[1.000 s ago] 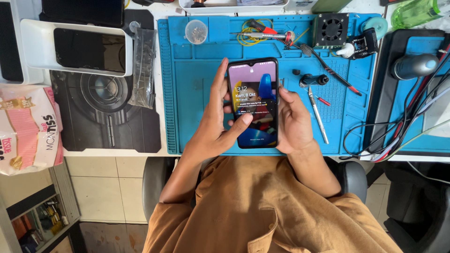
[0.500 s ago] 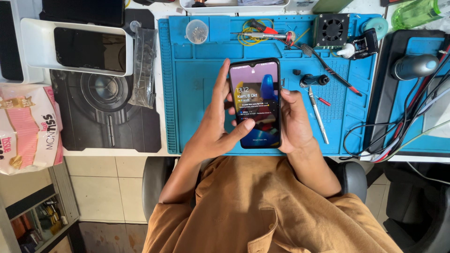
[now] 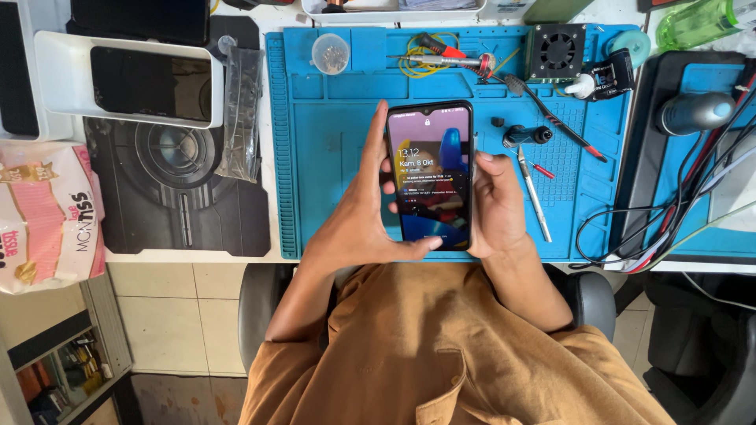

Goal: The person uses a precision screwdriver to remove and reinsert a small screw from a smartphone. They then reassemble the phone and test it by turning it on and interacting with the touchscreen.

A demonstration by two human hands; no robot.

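Smartphone (image 3: 430, 177) with its screen lit sits upright between both hands, held above the near half of the blue repair mat (image 3: 331, 157). Left hand (image 3: 358, 224) wraps the phone's left edge, fingers stretched up along it and thumb laid across the bottom of the screen. Right hand (image 3: 496, 205) cups the right edge, fingers curled behind the case and thumb resting on the side — so both hands are closed around the phone.

Open mat lies to the left of the left hand, bare as far as the mat's ribbed left border. To the right there is less room: a slim metal tool (image 3: 534, 193), perhaps tweezers, lies just beside the right hand, with a small black cylinder (image 3: 526, 134) above it and a black-handled probe (image 3: 555, 120) slanting across. The mat's near edge runs almost flush with the table (image 3: 189, 257) edge, just above the person's lap.

Along the far strip of the mat a small round clear dish (image 3: 331, 53) holds tiny parts, probably screws, and a black cooling fan (image 3: 557, 52) stands near coiled yellow wire (image 3: 429, 59). Left of the mat, a white tray (image 3: 55, 83) holds a dark tablet (image 3: 151, 83), and a clear plastic sleeve (image 3: 241, 110) lies beside it.
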